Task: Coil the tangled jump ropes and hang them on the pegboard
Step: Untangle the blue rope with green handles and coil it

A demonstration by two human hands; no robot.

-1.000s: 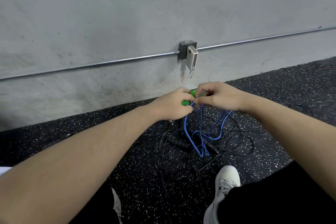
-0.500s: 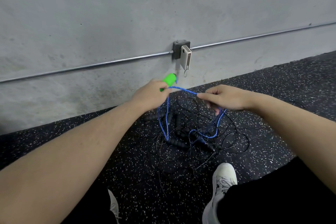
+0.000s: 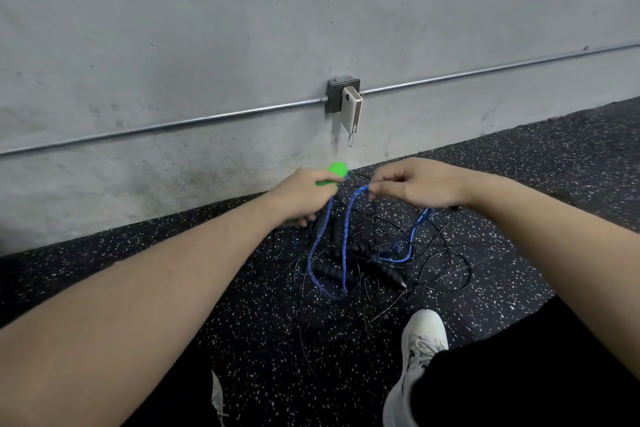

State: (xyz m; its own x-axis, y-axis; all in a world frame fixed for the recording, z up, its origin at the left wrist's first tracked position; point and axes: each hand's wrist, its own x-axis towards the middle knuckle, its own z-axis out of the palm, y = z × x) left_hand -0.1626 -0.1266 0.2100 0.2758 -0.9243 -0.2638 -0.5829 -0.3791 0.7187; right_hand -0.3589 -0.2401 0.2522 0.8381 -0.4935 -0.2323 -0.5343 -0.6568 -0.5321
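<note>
My left hand (image 3: 303,192) grips the bright green handle (image 3: 336,170) of a blue jump rope (image 3: 344,246), and a loop of that rope hangs down from it. My right hand (image 3: 420,184) pinches the same blue rope a short way to the right of the handle. Below both hands the blue rope runs into a tangle of thin black ropes (image 3: 433,267) with ribbed black handles (image 3: 329,269) lying on the speckled floor. No pegboard is in view.
A grey concrete wall (image 3: 242,28) rises just behind the pile, with a metal conduit (image 3: 173,125) and a junction box (image 3: 337,94) holding a white device (image 3: 351,109). My white shoe (image 3: 420,340) stands right of the tangle. Black speckled rubber floor (image 3: 571,156) extends to the right.
My hands came back closer together. A longer blue loop now hangs between the handle and my right hand's pinch. The view shifted slightly.
</note>
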